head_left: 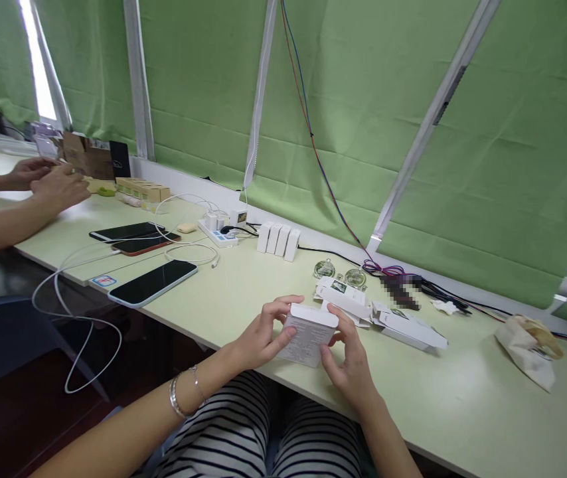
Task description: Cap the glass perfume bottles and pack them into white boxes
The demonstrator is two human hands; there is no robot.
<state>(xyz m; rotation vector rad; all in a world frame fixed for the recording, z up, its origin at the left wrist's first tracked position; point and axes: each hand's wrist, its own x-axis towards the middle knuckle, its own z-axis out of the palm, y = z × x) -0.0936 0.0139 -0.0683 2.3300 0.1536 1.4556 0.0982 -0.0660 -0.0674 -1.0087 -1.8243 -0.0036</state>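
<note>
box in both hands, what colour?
The box is white with fine grey print; best seen in the head view.

Held carton (303, 342): thin white card, smooth, matt; under it, a tabletop (463, 398) of pale, smooth finish with a soft sheen; just beyond it, an opened carton (407, 326) of white card and a clear, glossy disc (324, 268) — glass or plastic, cannot tell. Left of the held carton: phone (153, 283) with glossy dark screen, power strip (218, 236) in smooth white plastic; right of it, pouch (525, 352) of creased off-white cloth. Behind the held carton, blinds (194, 86) in matt green cloth — lightly wrinkled; before it, trousers (228, 431) of matt cloth and a bracelet (176, 397) of shiny metal.
</note>
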